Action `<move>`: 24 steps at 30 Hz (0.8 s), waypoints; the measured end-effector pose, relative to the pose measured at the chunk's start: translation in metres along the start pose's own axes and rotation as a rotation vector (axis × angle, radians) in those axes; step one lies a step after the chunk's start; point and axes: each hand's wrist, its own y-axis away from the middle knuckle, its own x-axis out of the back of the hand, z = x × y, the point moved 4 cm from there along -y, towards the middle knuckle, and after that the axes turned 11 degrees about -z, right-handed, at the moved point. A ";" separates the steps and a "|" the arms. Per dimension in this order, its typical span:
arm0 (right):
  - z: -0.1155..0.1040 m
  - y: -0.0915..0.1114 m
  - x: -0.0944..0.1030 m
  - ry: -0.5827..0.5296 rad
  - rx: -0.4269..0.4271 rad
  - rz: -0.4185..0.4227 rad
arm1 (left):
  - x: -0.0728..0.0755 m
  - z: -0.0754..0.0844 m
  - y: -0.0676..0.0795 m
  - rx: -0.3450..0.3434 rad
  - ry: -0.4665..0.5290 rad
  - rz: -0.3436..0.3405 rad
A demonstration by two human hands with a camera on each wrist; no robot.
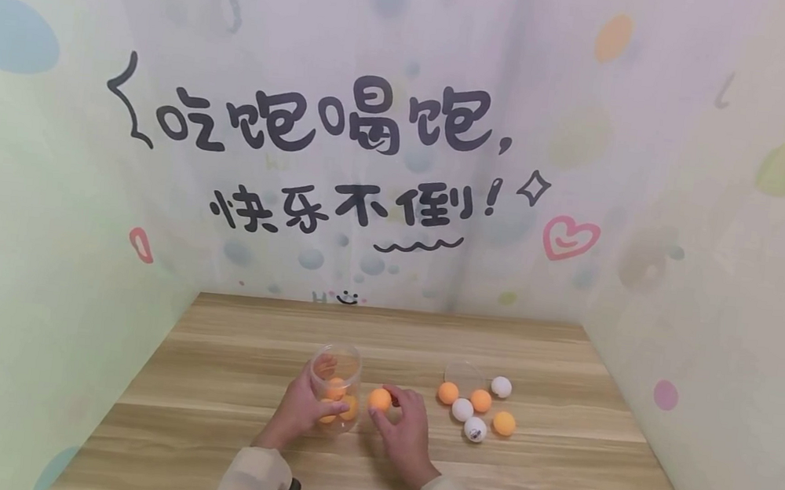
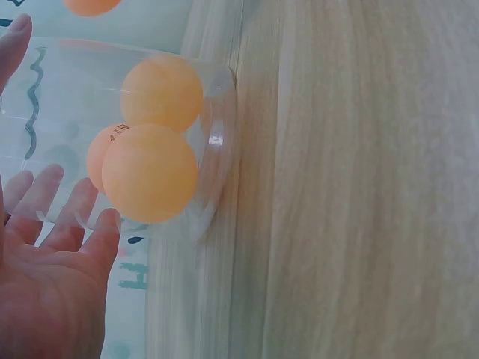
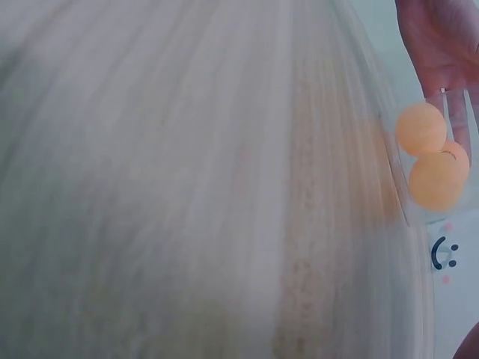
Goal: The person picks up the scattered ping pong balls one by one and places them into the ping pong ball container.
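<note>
My left hand (image 1: 302, 406) holds a clear plastic jar (image 1: 347, 367) upright on the wooden table, the thumb across its near side and the fingers round the far left. Inside the jar, three orange ping-pong balls (image 2: 150, 173) lie against the bottom in the left wrist view. Just right of the jar, my right hand (image 1: 406, 428) pinches another orange ping-pong ball (image 1: 379, 399) between thumb and fingers. The right wrist view takes in the left hand (image 3: 445, 45) behind the jar and its balls (image 3: 435, 182), while the right hand itself barely enters at the lower corner.
Farther right on the table (image 1: 554, 481) several loose ping-pong balls sit close together, orange (image 1: 504, 424) and white (image 1: 462, 409). A clear round lid (image 1: 463, 372) lies just behind them. Printed walls enclose the table's back and sides.
</note>
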 end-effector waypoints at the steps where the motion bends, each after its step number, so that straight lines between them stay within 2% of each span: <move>1: 0.000 0.000 0.000 0.002 0.003 0.007 | 0.000 0.000 0.000 0.001 -0.002 0.000; 10: -0.002 0.001 0.000 -0.023 0.006 0.041 | 0.000 0.000 0.001 0.007 -0.001 -0.007; 24: -0.007 0.000 0.000 -0.176 -0.065 0.045 | 0.000 0.002 0.000 0.016 0.011 -0.007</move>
